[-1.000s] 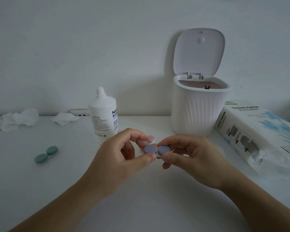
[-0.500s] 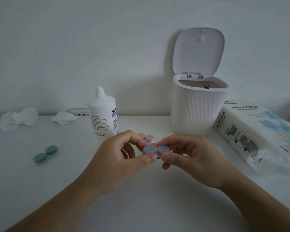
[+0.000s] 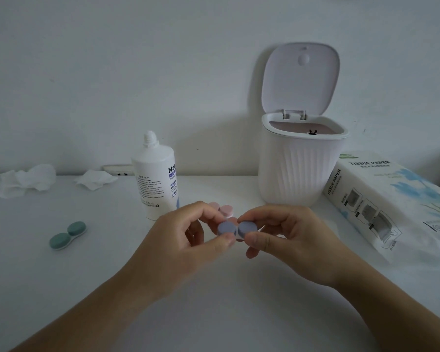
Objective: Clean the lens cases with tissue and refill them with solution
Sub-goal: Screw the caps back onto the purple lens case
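Observation:
A blue-lilac lens case [image 3: 236, 228] with two round caps is held above the table's middle. My left hand [image 3: 186, 240] pinches its left cap between thumb and fingers. My right hand [image 3: 287, 235] pinches its right cap the same way. A pink lens case [image 3: 224, 210] lies just behind, partly hidden by my fingers. A green lens case [image 3: 68, 235] lies capped on the table at the left. The white solution bottle [image 3: 155, 179] stands upright behind my left hand. A pack of tissue paper [image 3: 389, 207] lies at the right.
A small white ribbed bin [image 3: 300, 171] stands with its lid up at the back right. Crumpled used tissues [image 3: 27, 181] and another tissue [image 3: 94, 179] lie along the back left edge by the wall. A power strip [image 3: 117, 170] sits behind the bottle.
Both hands keep their pinch on the blue-lilac case with only tiny finger shifts. More of the pink case shows behind my fingers than a second ago.

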